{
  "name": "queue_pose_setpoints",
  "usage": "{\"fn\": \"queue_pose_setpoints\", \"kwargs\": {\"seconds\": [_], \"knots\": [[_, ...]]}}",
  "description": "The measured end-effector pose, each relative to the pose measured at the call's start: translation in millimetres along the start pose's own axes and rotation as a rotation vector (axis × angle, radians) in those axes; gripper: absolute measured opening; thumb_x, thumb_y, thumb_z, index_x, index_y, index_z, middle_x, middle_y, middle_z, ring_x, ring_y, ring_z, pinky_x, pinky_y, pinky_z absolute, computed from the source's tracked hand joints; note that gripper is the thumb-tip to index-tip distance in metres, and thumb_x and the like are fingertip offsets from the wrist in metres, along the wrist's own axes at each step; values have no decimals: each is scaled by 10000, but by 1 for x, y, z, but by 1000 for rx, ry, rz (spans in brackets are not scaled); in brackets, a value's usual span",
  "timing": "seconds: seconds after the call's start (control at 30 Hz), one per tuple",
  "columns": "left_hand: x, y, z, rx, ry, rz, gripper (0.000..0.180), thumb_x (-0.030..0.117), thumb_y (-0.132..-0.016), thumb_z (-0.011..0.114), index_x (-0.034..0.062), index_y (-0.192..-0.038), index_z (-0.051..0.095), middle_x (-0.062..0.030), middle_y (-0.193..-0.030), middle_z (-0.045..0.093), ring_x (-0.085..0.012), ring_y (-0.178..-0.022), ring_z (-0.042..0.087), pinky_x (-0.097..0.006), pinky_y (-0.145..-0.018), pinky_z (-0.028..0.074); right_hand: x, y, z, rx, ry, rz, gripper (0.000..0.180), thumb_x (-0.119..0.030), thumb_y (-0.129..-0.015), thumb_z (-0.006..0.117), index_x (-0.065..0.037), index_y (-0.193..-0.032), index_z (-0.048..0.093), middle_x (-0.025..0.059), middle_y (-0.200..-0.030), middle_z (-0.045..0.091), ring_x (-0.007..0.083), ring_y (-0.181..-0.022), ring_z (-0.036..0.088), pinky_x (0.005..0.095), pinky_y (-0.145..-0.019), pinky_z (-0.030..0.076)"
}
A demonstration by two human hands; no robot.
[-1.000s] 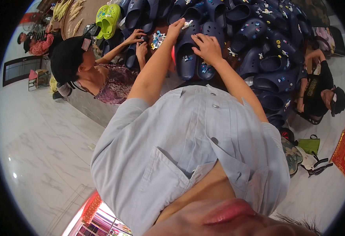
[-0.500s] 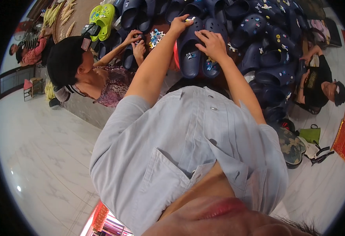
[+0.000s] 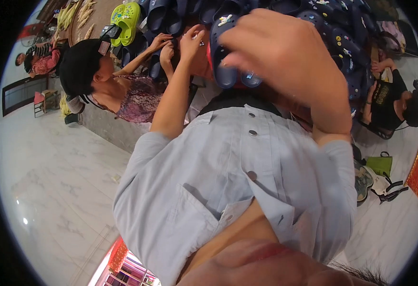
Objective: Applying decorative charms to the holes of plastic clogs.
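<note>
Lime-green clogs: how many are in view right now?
2. Both sit at the upper left: one lime-green clog, and the second clog close beside it, to its right. Others may be hidden among the crowded navy clogs.

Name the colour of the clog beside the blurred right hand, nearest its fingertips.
The clog is dark navy blue, seen best in the head view.
</note>
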State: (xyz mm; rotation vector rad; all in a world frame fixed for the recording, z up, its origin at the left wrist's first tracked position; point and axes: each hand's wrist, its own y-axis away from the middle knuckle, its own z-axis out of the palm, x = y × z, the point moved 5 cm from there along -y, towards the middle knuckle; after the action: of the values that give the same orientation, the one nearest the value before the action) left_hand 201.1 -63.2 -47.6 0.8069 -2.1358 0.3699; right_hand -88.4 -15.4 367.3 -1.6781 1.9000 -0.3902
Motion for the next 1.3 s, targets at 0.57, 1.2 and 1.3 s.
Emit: {"fn": "queue_pose_setpoints", "kwargs": {"seconds": [0.57, 1.2, 1.3], "knots": [[15, 176, -47, -72, 82, -108, 301, 136, -904, 651, 55, -1194, 654, -87, -1032, 695, -146, -965, 649, -261, -863, 498, -148, -34, -36, -250, -49, -97, 238, -176, -701, 703, -57, -897, 641, 65, -810, 598, 246, -687, 570, 338, -558, 464], [183, 175, 35, -314, -545, 1252, 147, 174, -797, 544, 95, -896, 618, -69, -923, 582, -258, -907, 573, -412, -746, 441, 146, 226, 179, -152, -299, 784, 182, -128, -799, 654, -15, -941, 662, 168, -947, 650, 352, -931, 618, 414, -832, 487], [172, 177, 65, -419, -713, 1415, 136, 216, -777, 572, 135, -845, 657, -65, -929, 608, -235, -911, 563, -394, -779, 429, 139, 224, 191, -85, -265, 714, 164, -122, -797, 663, -17, -922, 657, 170, -925, 646, 348, -912, 620, 419, -806, 490]]}}
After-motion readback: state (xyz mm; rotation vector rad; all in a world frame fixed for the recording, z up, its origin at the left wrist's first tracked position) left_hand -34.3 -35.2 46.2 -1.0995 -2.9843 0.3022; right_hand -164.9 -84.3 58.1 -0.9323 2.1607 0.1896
